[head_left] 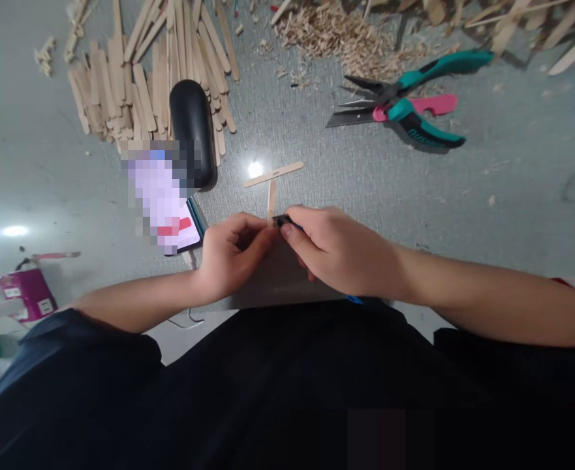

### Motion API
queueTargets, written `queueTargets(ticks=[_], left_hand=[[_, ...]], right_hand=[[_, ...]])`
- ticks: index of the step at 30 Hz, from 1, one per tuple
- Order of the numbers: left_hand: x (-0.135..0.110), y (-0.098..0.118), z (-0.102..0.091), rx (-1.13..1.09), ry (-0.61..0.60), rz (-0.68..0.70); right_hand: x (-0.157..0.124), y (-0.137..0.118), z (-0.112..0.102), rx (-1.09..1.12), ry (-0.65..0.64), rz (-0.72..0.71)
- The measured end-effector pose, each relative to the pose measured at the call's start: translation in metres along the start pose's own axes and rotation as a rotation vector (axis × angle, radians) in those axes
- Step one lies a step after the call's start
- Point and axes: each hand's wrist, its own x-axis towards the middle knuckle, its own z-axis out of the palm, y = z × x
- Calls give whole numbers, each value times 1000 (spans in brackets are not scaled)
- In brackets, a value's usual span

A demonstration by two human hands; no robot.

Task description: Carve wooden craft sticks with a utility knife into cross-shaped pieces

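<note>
My left hand (235, 254) pinches the lower end of a flat wooden craft stick (272, 196) between thumb and fingers, and the stick points away from me. Closed around a small dark-bladed knife (281, 220), my right hand (339, 251) rests right beside it. The blade touches or nearly touches the stick just above my left fingertips; most of the knife's handle is hidden in my palm. Just beyond the held stick's far end, a second craft stick (287, 170) lies crosswise on the grey table, with a small dark mark or slot near its middle.
A heap of craft sticks (157, 85) lies at the far left, beside a black rounded case (192, 130) and a lit phone (162, 196). Wood shavings (336, 36) are piled at the back. Teal-handled pliers (429, 72) overlap a pink-handled knife (434, 104) at right.
</note>
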Motion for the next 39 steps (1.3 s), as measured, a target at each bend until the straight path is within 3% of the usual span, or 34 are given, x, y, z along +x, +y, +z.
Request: queueTargets(ticks=[5,11,17,27,32,39], left_hand=[[1,1,3,-117,-25,-37],[3,-1,7,-199,-33,-49],[6,-3,6,-211,-54,1],[6,-5,8,-153,41,0],[5,-5,7,-168,38,-8],[4,-7,6,-134,16,92]], right_hand=[[0,0,1,216,-56,91],[10,14,0,446,-141,16],[14,24,-7,528,-228,-66],[9,20,4,431,-41,-9],[2,13,3,390,-18,1],[-1,18,7,371,13,-1]])
